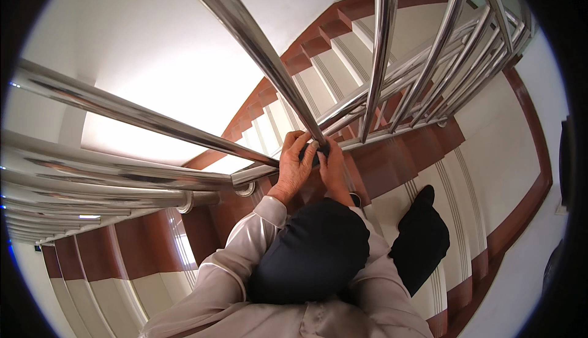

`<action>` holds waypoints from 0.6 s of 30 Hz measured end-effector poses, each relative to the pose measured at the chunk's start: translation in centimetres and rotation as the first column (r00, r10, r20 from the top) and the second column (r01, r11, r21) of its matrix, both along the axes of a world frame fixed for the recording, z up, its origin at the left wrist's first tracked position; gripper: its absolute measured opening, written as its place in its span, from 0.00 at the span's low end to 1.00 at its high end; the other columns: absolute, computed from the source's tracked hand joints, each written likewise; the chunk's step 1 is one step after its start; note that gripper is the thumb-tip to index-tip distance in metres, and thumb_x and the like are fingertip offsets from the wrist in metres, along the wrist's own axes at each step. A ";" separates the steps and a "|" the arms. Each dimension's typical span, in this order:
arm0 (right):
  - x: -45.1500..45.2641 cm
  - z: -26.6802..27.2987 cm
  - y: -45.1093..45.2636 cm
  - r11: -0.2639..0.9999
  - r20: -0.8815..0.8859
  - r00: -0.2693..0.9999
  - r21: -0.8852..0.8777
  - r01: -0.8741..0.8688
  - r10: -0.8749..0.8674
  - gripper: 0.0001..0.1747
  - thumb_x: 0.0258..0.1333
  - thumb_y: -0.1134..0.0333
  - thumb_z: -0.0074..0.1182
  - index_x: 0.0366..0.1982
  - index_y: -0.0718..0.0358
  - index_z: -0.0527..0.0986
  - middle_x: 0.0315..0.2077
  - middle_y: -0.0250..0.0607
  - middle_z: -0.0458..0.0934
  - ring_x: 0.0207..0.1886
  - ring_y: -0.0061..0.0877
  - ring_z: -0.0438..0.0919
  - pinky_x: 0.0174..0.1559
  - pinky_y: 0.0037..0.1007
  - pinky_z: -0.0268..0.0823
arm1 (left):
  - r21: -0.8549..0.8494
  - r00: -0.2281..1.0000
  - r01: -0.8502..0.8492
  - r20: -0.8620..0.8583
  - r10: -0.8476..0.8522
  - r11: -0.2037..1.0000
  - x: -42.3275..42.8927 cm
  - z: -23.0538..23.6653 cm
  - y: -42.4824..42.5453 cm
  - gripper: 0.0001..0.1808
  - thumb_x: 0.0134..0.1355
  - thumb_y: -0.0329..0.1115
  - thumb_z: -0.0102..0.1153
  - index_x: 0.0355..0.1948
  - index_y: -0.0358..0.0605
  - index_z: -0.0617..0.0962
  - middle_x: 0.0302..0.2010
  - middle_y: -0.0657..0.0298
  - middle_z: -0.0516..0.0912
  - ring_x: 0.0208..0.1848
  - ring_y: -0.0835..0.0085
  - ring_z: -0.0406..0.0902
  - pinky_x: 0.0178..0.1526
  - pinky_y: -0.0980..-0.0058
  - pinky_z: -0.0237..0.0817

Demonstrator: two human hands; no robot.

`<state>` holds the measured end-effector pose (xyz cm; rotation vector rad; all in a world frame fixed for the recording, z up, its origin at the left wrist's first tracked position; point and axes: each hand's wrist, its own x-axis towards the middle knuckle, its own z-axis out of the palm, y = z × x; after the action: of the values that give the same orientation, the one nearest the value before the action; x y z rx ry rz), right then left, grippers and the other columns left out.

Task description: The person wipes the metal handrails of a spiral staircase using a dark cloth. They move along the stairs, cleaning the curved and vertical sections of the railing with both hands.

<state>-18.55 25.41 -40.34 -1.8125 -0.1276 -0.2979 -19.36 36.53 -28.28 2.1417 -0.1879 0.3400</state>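
Note:
Both hands meet low on a polished metal baluster of the stair railing, near its foot. My left hand grips a small black piece, seemingly cloth, against the post, its thumb pointing up along it. On the other side of the post, my right hand curls around the same black piece, fingers partly hidden behind the metal. The baluster rises from between the two hands toward the top left. Most of the black piece is covered by the fingers.
More metal bars stand right and left along the railing's bottom rail. Stair treads with dark red edging lie under my bent legs. Beyond the railing, another flight runs along a white wall.

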 end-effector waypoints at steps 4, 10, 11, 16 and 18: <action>0.4 0.4 -0.3 0.981 -0.090 0.996 -0.194 0.008 -0.026 0.25 0.57 0.72 0.59 0.56 0.63 0.69 0.51 0.49 0.76 0.57 0.49 0.71 0.58 0.50 0.60 | 0.069 0.999 -0.006 -0.032 0.008 0.998 0.1 0.7 0.2 0.15 0.67 0.34 0.62 0.51 0.36 0.81 0.48 0.52 0.77 0.49 0.55 0.78 0.52 0.65 0.71; 1.5 7.8 1.3 0.983 0.309 0.944 -0.100 0.152 -0.115 0.20 0.59 0.70 0.57 0.52 0.67 0.70 0.44 0.54 0.76 0.48 0.52 0.74 0.50 0.47 0.65 | -0.035 0.995 -0.078 0.066 0.080 0.996 -0.4 3.0 0.8 0.19 0.68 0.33 0.58 0.57 0.37 0.78 0.54 0.49 0.74 0.56 0.53 0.76 0.59 0.63 0.69; 1.9 8.6 1.4 0.990 0.324 0.939 -0.028 0.135 -0.119 0.19 0.59 0.69 0.56 0.51 0.67 0.70 0.43 0.54 0.77 0.46 0.52 0.75 0.49 0.47 0.66 | -0.037 0.990 -0.094 0.103 0.098 0.995 -0.5 3.1 0.8 0.19 0.68 0.34 0.57 0.58 0.37 0.77 0.54 0.49 0.74 0.56 0.53 0.76 0.59 0.62 0.68; 2.2 7.6 1.7 0.996 0.233 0.969 0.055 0.076 -0.087 0.16 0.60 0.71 0.54 0.50 0.69 0.71 0.39 0.57 0.77 0.44 0.54 0.76 0.46 0.47 0.68 | -0.019 0.998 -0.023 0.057 0.025 1.000 -0.5 3.2 0.6 0.22 0.70 0.35 0.54 0.62 0.37 0.72 0.55 0.47 0.75 0.56 0.51 0.76 0.59 0.62 0.68; 1.8 6.9 2.0 0.992 0.084 0.988 0.016 0.127 -0.128 0.20 0.62 0.71 0.52 0.54 0.70 0.69 0.43 0.59 0.77 0.47 0.57 0.76 0.49 0.48 0.68 | -0.072 0.998 -0.059 0.031 0.062 0.996 -0.7 3.2 0.7 0.21 0.70 0.34 0.54 0.62 0.37 0.72 0.54 0.47 0.76 0.55 0.52 0.77 0.58 0.62 0.69</action>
<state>-16.70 27.38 -33.44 -1.8016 -0.0695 -0.4652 -20.05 37.25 -25.10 2.0758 -0.1282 0.4115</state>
